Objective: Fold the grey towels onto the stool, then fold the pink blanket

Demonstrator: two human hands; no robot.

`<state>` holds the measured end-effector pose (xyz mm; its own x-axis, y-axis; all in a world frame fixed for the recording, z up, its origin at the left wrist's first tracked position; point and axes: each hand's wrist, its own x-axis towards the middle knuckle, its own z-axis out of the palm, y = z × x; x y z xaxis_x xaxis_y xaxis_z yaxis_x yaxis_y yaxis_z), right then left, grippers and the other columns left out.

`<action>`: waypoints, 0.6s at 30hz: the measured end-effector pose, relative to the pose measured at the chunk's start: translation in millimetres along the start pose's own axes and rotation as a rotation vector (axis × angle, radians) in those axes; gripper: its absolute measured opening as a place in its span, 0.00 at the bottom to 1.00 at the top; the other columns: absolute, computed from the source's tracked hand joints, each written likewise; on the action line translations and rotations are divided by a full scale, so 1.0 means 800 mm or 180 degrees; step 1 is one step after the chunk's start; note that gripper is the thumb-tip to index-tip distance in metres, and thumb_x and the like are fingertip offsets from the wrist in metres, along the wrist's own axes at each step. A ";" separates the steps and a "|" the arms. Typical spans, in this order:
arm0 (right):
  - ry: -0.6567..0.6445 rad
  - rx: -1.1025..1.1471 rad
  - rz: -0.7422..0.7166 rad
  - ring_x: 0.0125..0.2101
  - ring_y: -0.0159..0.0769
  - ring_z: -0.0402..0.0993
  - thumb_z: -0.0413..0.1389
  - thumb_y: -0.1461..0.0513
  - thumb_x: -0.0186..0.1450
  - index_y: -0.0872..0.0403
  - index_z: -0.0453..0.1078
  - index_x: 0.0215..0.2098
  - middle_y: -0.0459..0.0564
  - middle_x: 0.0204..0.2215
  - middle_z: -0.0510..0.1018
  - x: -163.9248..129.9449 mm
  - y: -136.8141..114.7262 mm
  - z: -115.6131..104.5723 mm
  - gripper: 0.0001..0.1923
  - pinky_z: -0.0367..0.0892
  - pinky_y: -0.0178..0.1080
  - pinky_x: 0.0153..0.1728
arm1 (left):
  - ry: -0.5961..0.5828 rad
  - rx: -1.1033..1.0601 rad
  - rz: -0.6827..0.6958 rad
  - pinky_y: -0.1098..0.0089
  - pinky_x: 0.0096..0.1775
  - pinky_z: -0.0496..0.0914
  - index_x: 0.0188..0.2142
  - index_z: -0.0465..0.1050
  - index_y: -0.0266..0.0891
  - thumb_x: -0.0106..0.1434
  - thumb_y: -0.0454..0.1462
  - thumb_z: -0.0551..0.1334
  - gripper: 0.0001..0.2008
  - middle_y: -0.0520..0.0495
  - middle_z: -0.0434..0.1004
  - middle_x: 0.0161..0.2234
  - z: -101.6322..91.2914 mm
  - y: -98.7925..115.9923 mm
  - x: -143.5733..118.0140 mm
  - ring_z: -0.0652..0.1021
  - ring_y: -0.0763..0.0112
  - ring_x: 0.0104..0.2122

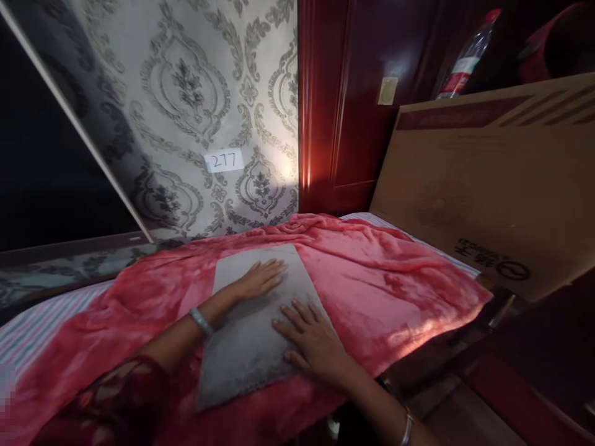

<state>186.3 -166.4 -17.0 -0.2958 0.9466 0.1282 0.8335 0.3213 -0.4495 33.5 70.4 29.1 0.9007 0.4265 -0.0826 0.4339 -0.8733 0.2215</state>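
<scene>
A flat grey rectangular sheet of what looks like cloth [251, 365] lies spread out on a pink plush blanket [372, 291]. My left hand [261, 279] rests palm down on its upper part, fingers stretched toward the right. Lower down, near the sheet's right edge, my right hand [311, 344] lies flat with its fingers spread. Neither hand grasps anything. A wide silvery bangle [201, 321] circles my left wrist, and a thin bracelet [408, 427] is on my right.
Beyond the blanket stands a patterned wall with a paper label [224, 160] reading 277. A large cardboard box [488, 179] leans at the right, with a plastic bottle [469, 56] behind its top edge. A dark screen [56, 142] is on the left. Striped cloth [56, 316] shows under the blanket.
</scene>
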 end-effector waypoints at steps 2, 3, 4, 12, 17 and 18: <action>-0.0061 0.0084 -0.0112 0.75 0.51 0.33 0.48 0.43 0.75 0.37 0.52 0.74 0.48 0.76 0.45 0.000 -0.012 0.002 0.33 0.30 0.64 0.71 | 0.0067 -0.0079 0.0167 0.45 0.70 0.45 0.73 0.53 0.53 0.75 0.56 0.41 0.32 0.43 0.52 0.74 0.016 0.001 -0.037 0.52 0.58 0.74; -0.0119 0.0134 -0.0195 0.75 0.50 0.33 0.48 0.43 0.75 0.37 0.52 0.74 0.47 0.76 0.45 0.000 -0.019 0.005 0.32 0.29 0.64 0.71 | 0.0148 -0.0035 0.0180 0.45 0.70 0.45 0.73 0.52 0.54 0.75 0.56 0.41 0.32 0.43 0.54 0.74 0.024 0.001 -0.052 0.53 0.59 0.74; -0.0180 0.0173 -0.0268 0.75 0.50 0.32 0.48 0.43 0.74 0.36 0.52 0.74 0.46 0.76 0.45 0.000 -0.026 0.008 0.33 0.28 0.64 0.71 | 0.0242 0.0041 0.0169 0.45 0.70 0.45 0.73 0.52 0.54 0.74 0.56 0.42 0.32 0.43 0.54 0.74 0.031 0.000 -0.064 0.53 0.59 0.74; -0.0256 0.0136 -0.0235 0.75 0.47 0.31 0.51 0.43 0.73 0.35 0.52 0.74 0.43 0.76 0.46 -0.006 -0.047 0.024 0.33 0.26 0.64 0.71 | 0.0577 0.0413 -0.1262 0.38 0.69 0.46 0.72 0.58 0.44 0.74 0.48 0.49 0.30 0.38 0.51 0.74 0.015 -0.017 -0.065 0.52 0.48 0.73; 0.0211 0.0275 -0.0047 0.74 0.50 0.42 0.56 0.50 0.71 0.43 0.55 0.74 0.51 0.75 0.50 -0.008 -0.016 0.010 0.36 0.37 0.60 0.72 | 0.1352 -0.0478 -0.2243 0.52 0.70 0.54 0.68 0.61 0.24 0.67 0.42 0.59 0.34 0.25 0.55 0.71 0.006 -0.041 -0.090 0.56 0.44 0.72; 0.0502 0.0346 0.0159 0.74 0.51 0.44 0.56 0.53 0.69 0.47 0.55 0.74 0.54 0.75 0.51 -0.007 -0.002 0.007 0.37 0.39 0.60 0.72 | 0.1567 -0.0808 -0.2239 0.53 0.70 0.55 0.67 0.61 0.24 0.64 0.42 0.61 0.36 0.25 0.58 0.70 0.010 -0.042 -0.101 0.59 0.43 0.71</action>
<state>183.9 -172.0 -22.1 -0.1714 0.9564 0.2363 0.7875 0.2771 -0.5505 -53.7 63.5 20.9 0.2913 0.9473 0.1330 0.8115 -0.3184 0.4899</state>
